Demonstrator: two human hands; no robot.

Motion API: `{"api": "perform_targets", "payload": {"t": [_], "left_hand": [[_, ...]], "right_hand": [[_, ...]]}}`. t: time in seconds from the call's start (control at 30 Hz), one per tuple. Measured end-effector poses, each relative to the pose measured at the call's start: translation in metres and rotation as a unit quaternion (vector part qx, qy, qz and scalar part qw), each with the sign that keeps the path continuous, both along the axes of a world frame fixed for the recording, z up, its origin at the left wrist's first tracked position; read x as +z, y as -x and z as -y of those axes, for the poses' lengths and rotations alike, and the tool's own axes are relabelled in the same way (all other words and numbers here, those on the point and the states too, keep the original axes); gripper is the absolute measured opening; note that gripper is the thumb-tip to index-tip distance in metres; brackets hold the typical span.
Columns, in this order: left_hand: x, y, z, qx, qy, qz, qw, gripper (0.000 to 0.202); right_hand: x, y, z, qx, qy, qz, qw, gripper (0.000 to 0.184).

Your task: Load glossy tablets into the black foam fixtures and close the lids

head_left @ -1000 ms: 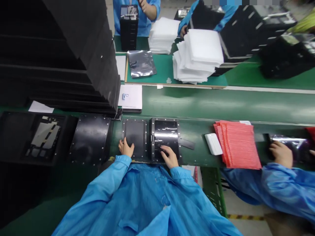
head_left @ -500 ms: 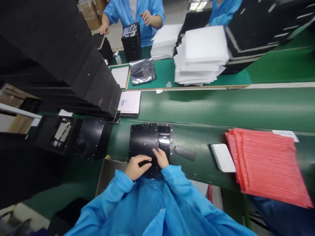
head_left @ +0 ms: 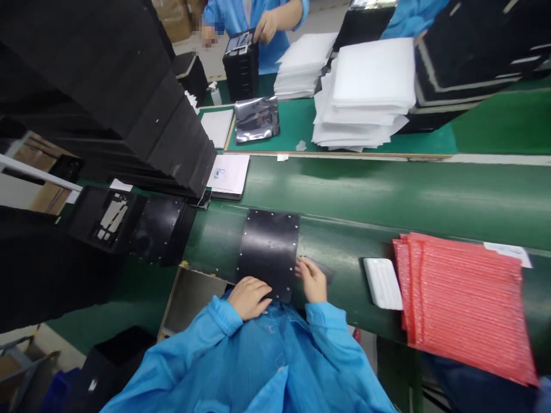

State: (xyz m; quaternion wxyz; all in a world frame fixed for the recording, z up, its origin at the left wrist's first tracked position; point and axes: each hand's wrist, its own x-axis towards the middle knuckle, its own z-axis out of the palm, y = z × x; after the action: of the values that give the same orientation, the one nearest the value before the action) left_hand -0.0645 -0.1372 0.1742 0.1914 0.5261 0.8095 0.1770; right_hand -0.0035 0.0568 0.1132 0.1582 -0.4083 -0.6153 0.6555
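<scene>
A black rectangular panel [head_left: 269, 244] with small bright dots along its edges lies on the green work surface in front of me. My left hand [head_left: 249, 298] rests on its lower left edge, fingers laid flat and holding nothing. At the panel's right edge is my right hand [head_left: 313, 279], fingers loosely bent and a little apart, the tips by the edge. Partly hidden behind that hand is a dark flat strip [head_left: 326, 272], which lies on the surface; I see no grip on it.
Further left stand a stack of similar panels [head_left: 157, 226], a black tray with cut-outs [head_left: 101, 221] and tall black foam stacks [head_left: 172, 132]. A white device [head_left: 382, 283] and red bubble bags [head_left: 469, 304] lie right. Across the bench a co-worker's hand [head_left: 267, 27] touches a black stack [head_left: 241, 69].
The two offset panels now look like one, their edges lined up. My right hand has moved from the panel's face to its right edge. My left hand has flattened onto the lower left edge.
</scene>
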Motion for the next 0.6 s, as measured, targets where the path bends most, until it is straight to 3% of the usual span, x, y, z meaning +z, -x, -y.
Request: {"api": "perform_targets", "payload": {"t": [0.07,0.13,0.23,0.3,0.37,0.47,0.53,0.6], "left_hand": [[0.002,0.012,0.007,-0.011,-0.002,-0.014,1.000,0.025],[0.007,0.044,0.028,-0.005,0.001,-0.042,0.999,0.024],[0.020,0.128,0.087,0.067,0.028,-0.092,0.993,0.023],[0.025,0.192,0.138,0.190,0.038,-0.111,0.975,0.023],[0.020,0.240,0.187,0.384,0.002,-0.111,0.917,0.028],[-0.006,0.259,0.237,0.642,-0.018,-0.115,0.758,0.041],[-0.027,0.244,0.254,0.715,0.007,-0.113,0.690,0.054],[-0.043,0.224,0.266,0.722,0.010,-0.087,0.687,0.065]], "right_hand": [[0.006,-0.016,-0.013,-0.067,-0.045,0.004,0.997,0.049],[0.014,-0.027,-0.024,-0.104,-0.091,-0.004,0.990,0.044],[0.028,-0.018,-0.027,-0.094,-0.120,-0.010,0.988,0.043],[0.037,0.003,-0.014,-0.057,-0.125,-0.013,0.990,0.042],[0.044,0.032,0.014,-0.001,-0.131,-0.014,0.991,0.042],[0.046,0.082,0.077,0.144,-0.122,-0.016,0.982,0.042],[0.038,0.117,0.125,0.260,-0.087,-0.019,0.961,0.043],[0.023,0.154,0.169,0.340,-0.035,-0.018,0.940,0.047]]}}
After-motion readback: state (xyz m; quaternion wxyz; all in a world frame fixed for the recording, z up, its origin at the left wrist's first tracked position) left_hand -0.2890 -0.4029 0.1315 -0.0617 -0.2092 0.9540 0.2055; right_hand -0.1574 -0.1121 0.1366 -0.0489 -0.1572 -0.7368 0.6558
